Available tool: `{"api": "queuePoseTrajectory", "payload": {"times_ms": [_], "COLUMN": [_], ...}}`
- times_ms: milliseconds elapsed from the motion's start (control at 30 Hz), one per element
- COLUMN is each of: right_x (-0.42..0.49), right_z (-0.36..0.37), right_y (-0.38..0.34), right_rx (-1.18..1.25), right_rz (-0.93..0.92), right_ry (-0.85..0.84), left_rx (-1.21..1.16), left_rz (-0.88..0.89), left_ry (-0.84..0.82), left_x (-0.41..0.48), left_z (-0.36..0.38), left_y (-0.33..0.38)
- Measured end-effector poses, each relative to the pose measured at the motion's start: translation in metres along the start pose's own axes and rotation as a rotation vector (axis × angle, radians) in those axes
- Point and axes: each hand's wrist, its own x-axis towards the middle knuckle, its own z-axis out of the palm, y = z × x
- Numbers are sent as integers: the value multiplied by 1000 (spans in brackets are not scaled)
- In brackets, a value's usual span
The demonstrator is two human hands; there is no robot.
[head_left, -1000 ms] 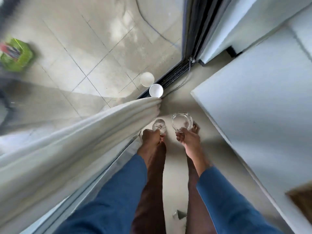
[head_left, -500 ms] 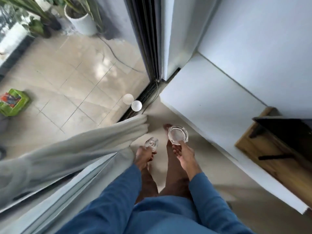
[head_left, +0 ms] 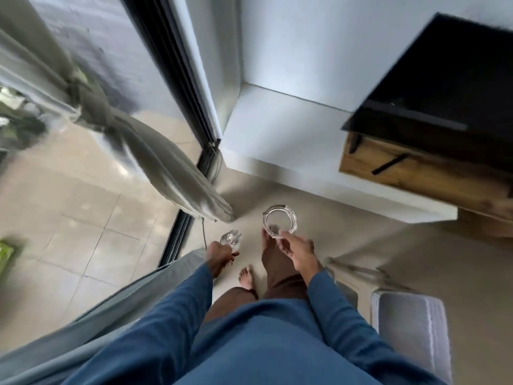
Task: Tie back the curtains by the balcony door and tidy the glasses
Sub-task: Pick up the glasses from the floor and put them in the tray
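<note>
1. Beside the foot of the black metal balcony door frame (head_left: 180, 87), room side: my left hand (head_left: 219, 257), fingers curled round a small clear drinking glass (head_left: 231, 239), held mouth up. Contents: none that I can make out, though blur leaves it uncertain.
2. Further from the door frame, deeper into the room: my right hand (head_left: 299, 250), fingers gripping the near wall of a wide, faceted clear glass tumbler (head_left: 279, 220), mouth up. Contents: none; the floor shows through its base.
3. Against the door frame's glass: one pale grey-beige fabric curtain (head_left: 166, 168), knotted high up. Its long axis slants from the knot down to a hem near the frame's foot, just ahead of the small glass and apart from it. I judge this curtain tied back.
4. Along the same glass, on my near side of the frame: one blue-grey fabric panel (head_left: 97, 315), passing under my left sleeve. Tied or loose: cannot tell.
5. Well apart from the door frame, room side: one wooden cabinet with a black top (head_left: 416, 176), ahead and to the right of the tumbler. I judge it a likely resting place; my right hand is the nearer, the left must follow across.
6. Both glasses in hand, neither set down.
</note>
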Motion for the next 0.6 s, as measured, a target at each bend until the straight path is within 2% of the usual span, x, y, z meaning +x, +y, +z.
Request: {"api": "queuePoseTrajectory", "payload": {"times_ms": [267,433,600], "right_x": [-28,-39,-55], "right_z": [-102,-179,-267], "right_y": [41,80,111], "right_rx": [149,351,568], "right_rz": [-92,-72,-20], "right_ry": [319,352,395], "left_rx": [273,536,662], "left_rz": [127,153,166], "left_ry": [-135,-284,-335], "left_x": [-60,-90,-107], "left_z": [69,137,219], "left_y": [-17,-31,-58]}}
